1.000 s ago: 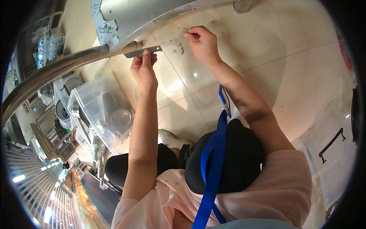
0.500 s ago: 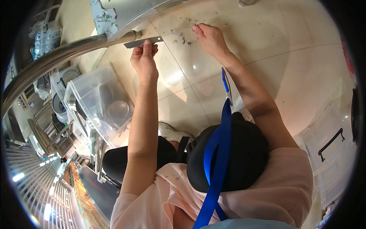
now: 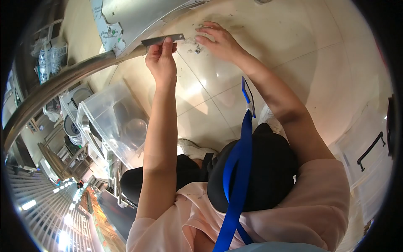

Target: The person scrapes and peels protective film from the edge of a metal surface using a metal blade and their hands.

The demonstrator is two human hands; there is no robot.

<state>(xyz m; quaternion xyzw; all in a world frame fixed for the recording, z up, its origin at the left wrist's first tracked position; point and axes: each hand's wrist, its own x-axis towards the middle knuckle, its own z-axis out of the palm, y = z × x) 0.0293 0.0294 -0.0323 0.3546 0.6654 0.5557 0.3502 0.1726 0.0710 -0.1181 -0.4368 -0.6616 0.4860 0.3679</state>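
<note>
My left hand (image 3: 162, 63) pinches a flat grey metal blade (image 3: 173, 38) with a small hole near its right end. The blade lies just right of a torn, printed film (image 3: 110, 35) that clings to the edge of a shiny metal panel (image 3: 136, 12). My right hand (image 3: 218, 42) is held over the tiled floor with its fingers apart, nothing visible between them. Small grey scraps (image 3: 197, 49) lie on the floor beside its fingertips.
A curved metal tube (image 3: 63, 75) runs from the left up to the panel. Clear plastic bins stand at the left (image 3: 113, 113) and right (image 3: 361, 168). A blue lanyard (image 3: 239, 176) hangs over my black-clad knee.
My right hand has opened from a pinch and shifted left, its fingers spreading. The blade in my left hand has moved slightly up and right.
</note>
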